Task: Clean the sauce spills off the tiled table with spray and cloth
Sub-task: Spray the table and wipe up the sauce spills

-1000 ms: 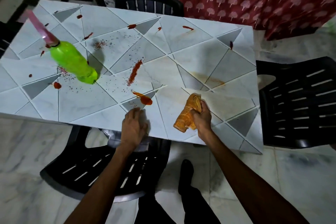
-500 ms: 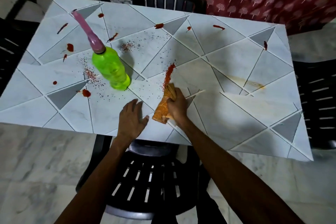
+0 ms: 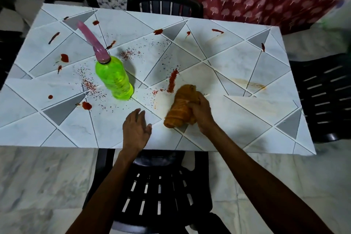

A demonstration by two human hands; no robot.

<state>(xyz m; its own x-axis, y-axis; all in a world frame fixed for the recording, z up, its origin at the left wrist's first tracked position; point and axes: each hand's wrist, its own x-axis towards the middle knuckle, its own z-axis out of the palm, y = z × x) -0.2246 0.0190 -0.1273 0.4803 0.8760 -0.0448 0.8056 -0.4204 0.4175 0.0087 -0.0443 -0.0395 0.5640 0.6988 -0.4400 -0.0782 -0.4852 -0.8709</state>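
Head view: right hand (image 3: pixel 201 112) clenches the bunched orange cloth (image 3: pixel 180 107) on the worktop (image 3: pixel 237 119) near a red sauce streak (image 3: pixel 172 80); left hand (image 3: pixel 135 129) rests flat, fingers relaxed; green spray bottle (image 3: pixel 114 80) stands left

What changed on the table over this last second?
The right hand, gripping the orange cloth, swept it left over the sauce blob below the long red streak; that blob no longer shows. Unchanged: left hand flat on the table, green spray bottle standing, far spills untouched.
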